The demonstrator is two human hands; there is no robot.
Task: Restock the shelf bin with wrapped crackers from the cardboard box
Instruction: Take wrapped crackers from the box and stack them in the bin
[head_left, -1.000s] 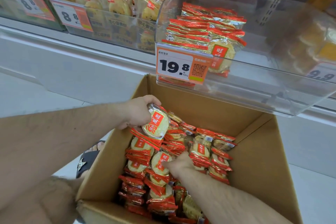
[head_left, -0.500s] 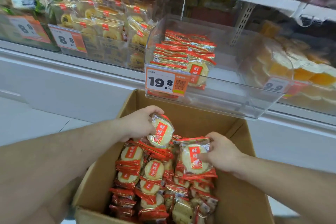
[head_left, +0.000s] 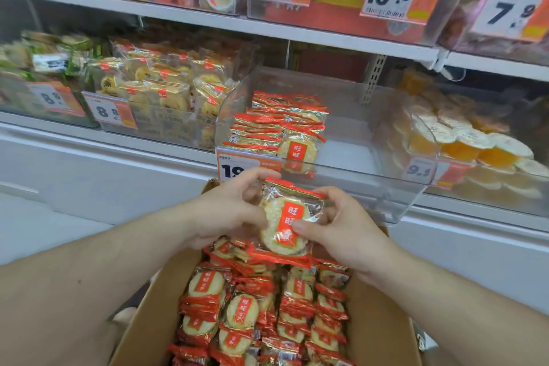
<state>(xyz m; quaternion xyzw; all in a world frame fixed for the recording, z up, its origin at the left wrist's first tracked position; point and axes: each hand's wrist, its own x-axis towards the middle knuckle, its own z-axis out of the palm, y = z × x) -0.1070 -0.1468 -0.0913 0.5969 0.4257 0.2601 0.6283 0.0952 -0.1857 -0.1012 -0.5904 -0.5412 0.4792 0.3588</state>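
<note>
Head view: both hands meet on one cracker pack [head_left: 285,224]. Left hand [head_left: 228,214] grip pinches its left edge, right hand [head_left: 335,224] grip clamps its right side, thumb on the front. Pack sits between the grips, above the cardboard box [head_left: 383,333] of packs. Shelf bin [head_left: 371,157] lies just beyond the grips, part-filled.

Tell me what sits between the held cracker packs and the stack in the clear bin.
Head view: only the bin's clear front wall and its orange price tag.
</note>
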